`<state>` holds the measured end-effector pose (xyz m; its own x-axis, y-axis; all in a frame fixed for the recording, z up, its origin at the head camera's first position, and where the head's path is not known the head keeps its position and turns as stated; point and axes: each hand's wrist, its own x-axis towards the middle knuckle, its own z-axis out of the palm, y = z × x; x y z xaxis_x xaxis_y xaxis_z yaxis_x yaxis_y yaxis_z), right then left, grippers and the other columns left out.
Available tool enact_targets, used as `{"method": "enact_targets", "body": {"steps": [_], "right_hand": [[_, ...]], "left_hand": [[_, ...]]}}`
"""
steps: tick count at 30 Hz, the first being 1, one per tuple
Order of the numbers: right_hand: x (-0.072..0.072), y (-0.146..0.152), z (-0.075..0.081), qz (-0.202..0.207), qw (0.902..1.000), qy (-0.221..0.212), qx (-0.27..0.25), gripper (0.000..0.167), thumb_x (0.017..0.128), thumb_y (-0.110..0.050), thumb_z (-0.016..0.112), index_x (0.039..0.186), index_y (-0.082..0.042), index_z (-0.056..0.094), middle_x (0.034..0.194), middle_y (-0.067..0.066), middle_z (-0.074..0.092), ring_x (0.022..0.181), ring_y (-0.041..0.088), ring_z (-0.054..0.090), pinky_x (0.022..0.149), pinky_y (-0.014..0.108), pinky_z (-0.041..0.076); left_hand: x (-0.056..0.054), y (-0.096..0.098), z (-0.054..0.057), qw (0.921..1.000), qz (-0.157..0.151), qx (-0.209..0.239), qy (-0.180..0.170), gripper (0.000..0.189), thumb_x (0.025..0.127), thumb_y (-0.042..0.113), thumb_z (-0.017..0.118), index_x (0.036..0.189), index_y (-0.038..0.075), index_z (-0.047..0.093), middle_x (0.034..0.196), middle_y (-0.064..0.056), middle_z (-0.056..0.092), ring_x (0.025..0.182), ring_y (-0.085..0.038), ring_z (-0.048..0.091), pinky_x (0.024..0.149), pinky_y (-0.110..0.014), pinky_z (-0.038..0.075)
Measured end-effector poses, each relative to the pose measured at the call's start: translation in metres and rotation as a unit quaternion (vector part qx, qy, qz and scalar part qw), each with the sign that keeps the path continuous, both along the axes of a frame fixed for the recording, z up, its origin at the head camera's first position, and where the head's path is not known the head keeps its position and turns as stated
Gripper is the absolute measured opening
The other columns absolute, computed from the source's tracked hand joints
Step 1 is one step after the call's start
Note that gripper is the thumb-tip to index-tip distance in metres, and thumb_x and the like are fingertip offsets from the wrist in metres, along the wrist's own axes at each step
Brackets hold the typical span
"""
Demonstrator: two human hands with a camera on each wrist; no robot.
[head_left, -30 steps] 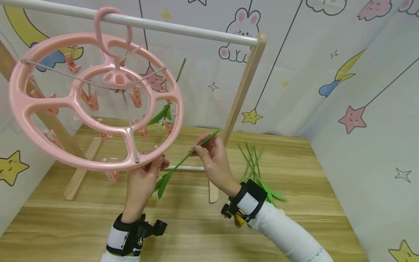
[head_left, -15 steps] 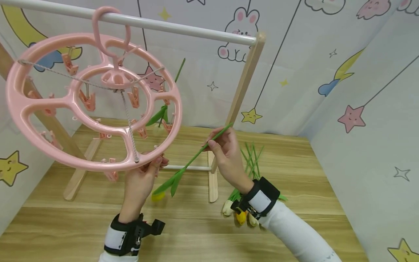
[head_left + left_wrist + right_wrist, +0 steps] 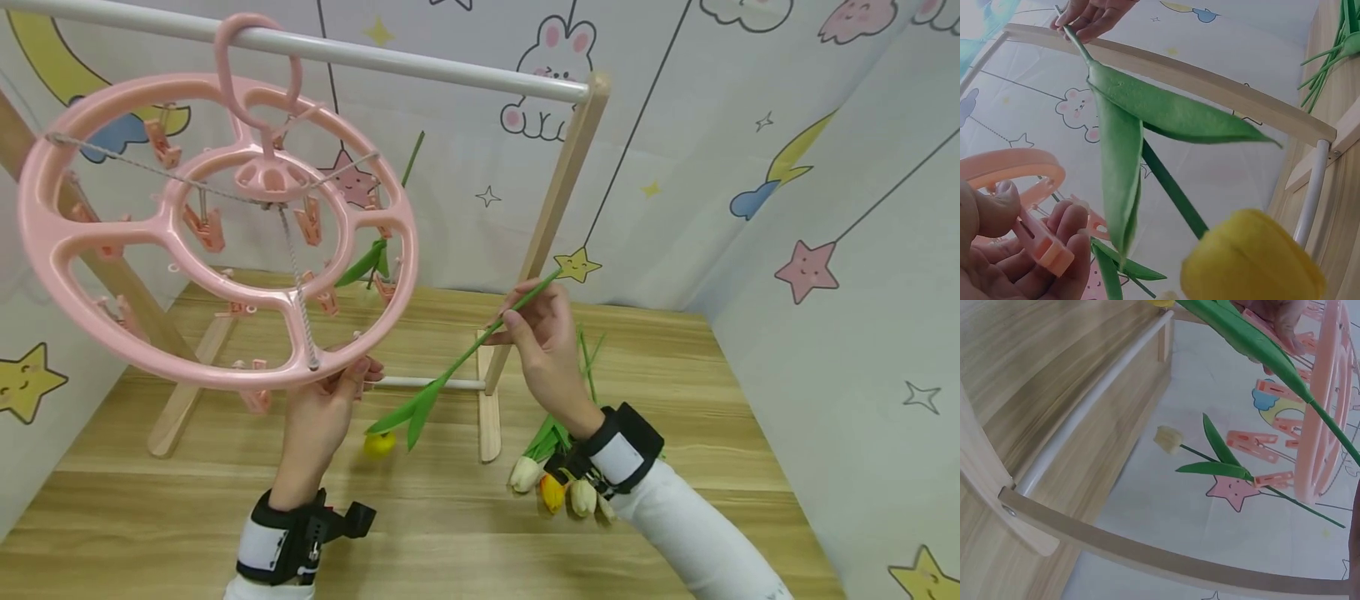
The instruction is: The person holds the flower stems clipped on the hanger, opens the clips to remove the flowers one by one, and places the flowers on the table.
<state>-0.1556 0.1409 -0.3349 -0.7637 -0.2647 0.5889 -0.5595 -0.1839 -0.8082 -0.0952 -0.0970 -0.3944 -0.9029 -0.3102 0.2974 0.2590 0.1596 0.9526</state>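
My left hand (image 3: pixel 321 425) is under the front rim of a pink round clip hanger (image 3: pixel 187 371). Between its thumb and fingers it pinches a pink clothes peg (image 3: pixel 1047 253), seen in the left wrist view. My right hand (image 3: pixel 551 354) pinches the green stem of an artificial yellow tulip (image 3: pixel 1254 259) near its end. This tulip slants with its bloom down, right of the left hand and apart from the peg. On the hanger's far side, a white tulip (image 3: pixel 1169 439) hangs bloom down from another peg.
The hanger hooks over the white bar (image 3: pixel 420 68) of a rack with wooden posts (image 3: pixel 564 183). Several white and orange tulips (image 3: pixel 525 474) lie on the wooden table (image 3: pixel 450 542) by the right wrist. Patterned walls (image 3: pixel 675 250) stand behind and to the right.
My right hand has moved right and slightly up with the yellow tulip, drawing it away from the left hand. The yellow bloom has come into view. My left hand stays nearly in place.
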Motion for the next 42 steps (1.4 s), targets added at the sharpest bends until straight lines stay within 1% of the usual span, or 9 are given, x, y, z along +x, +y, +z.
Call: {"method": "enact_targets", "body": {"steps": [8,13,17,21,25,30,34,37,42], "right_hand": [[-0.009,0.021,0.019,-0.007,0.9989,0.033,-0.031,0.026,0.101,0.003,0.046,0.124,-0.007,0.041,0.101,0.002,0.055,0.087,0.011,0.063,0.071,0.027,0.060],[-0.014,0.036,0.032,-0.033,0.9971,0.061,-0.032,0.027,0.101,0.003,0.046,0.125,-0.010,0.044,0.099,0.001,0.055,0.086,0.012,0.061,0.069,0.026,0.059],[-0.018,0.047,0.040,-0.058,0.9942,0.081,-0.040,0.026,0.101,0.002,0.047,0.126,-0.006,0.046,0.097,0.001,0.056,0.083,0.013,0.062,0.067,0.025,0.058],[-0.021,0.058,0.047,-0.077,0.9914,0.093,-0.050,0.026,0.101,-0.001,0.049,0.126,-0.003,0.046,0.095,0.004,0.055,0.082,0.014,0.062,0.065,0.025,0.058],[-0.023,0.070,0.052,-0.092,0.9906,0.086,-0.055,0.027,0.101,-0.002,0.048,0.128,-0.003,0.045,0.094,0.005,0.054,0.083,0.015,0.060,0.066,0.025,0.057],[-0.025,0.082,0.060,-0.105,0.9915,0.051,-0.058,0.029,0.102,-0.002,0.044,0.131,-0.007,0.043,0.094,0.005,0.052,0.085,0.018,0.057,0.068,0.024,0.055],[-0.028,0.091,0.066,-0.102,0.9922,0.027,-0.067,0.031,0.104,-0.005,0.043,0.134,-0.008,0.042,0.094,0.006,0.051,0.085,0.020,0.054,0.070,0.025,0.051],[-0.031,0.099,0.069,-0.096,0.9926,0.024,-0.070,0.033,0.104,-0.006,0.042,0.137,-0.009,0.039,0.092,0.006,0.050,0.084,0.019,0.053,0.071,0.025,0.049],[-0.038,0.111,0.070,-0.121,0.9915,0.027,-0.038,0.038,0.105,-0.008,0.041,0.143,-0.011,0.038,0.091,0.005,0.050,0.083,0.018,0.054,0.072,0.024,0.050]], "left_hand": [[-0.001,0.001,-0.002,0.9997,0.002,-0.011,-0.020,0.019,0.100,0.012,0.058,0.103,-0.002,0.069,0.082,0.011,0.070,0.074,-0.001,0.068,0.068,-0.018,0.055],[0.000,0.000,-0.004,0.9995,0.004,-0.013,-0.027,0.020,0.100,0.014,0.058,0.109,0.000,0.069,0.083,0.015,0.070,0.074,-0.001,0.068,0.068,-0.018,0.054],[0.000,0.000,-0.005,0.9995,0.003,-0.011,-0.029,0.023,0.099,0.015,0.059,0.114,0.000,0.067,0.083,0.019,0.069,0.073,0.000,0.068,0.069,-0.018,0.054],[0.000,-0.001,-0.005,0.9997,0.000,-0.007,-0.023,0.023,0.099,0.015,0.059,0.116,0.000,0.067,0.083,0.018,0.070,0.072,-0.001,0.067,0.069,-0.018,0.054],[0.000,-0.003,-0.005,0.9999,0.001,-0.002,-0.017,0.021,0.099,0.013,0.059,0.114,0.001,0.067,0.083,0.015,0.070,0.071,-0.001,0.066,0.067,-0.017,0.053],[0.001,-0.004,-0.004,0.9999,-0.001,0.007,-0.009,0.021,0.099,0.011,0.059,0.114,0.000,0.067,0.082,0.015,0.070,0.070,-0.003,0.066,0.066,-0.017,0.052],[0.001,-0.005,-0.004,1.0000,-0.001,0.006,-0.008,0.020,0.099,0.013,0.059,0.112,0.001,0.068,0.083,0.013,0.071,0.071,-0.005,0.067,0.067,-0.018,0.052],[0.002,-0.006,-0.004,0.9999,-0.001,-0.001,-0.011,0.020,0.100,0.015,0.058,0.112,0.003,0.068,0.085,0.012,0.071,0.072,-0.005,0.068,0.068,-0.019,0.053],[0.002,-0.006,-0.004,0.9999,-0.004,0.004,-0.014,0.021,0.100,0.016,0.057,0.115,0.005,0.067,0.086,0.012,0.071,0.074,-0.005,0.068,0.069,-0.020,0.053]]}}
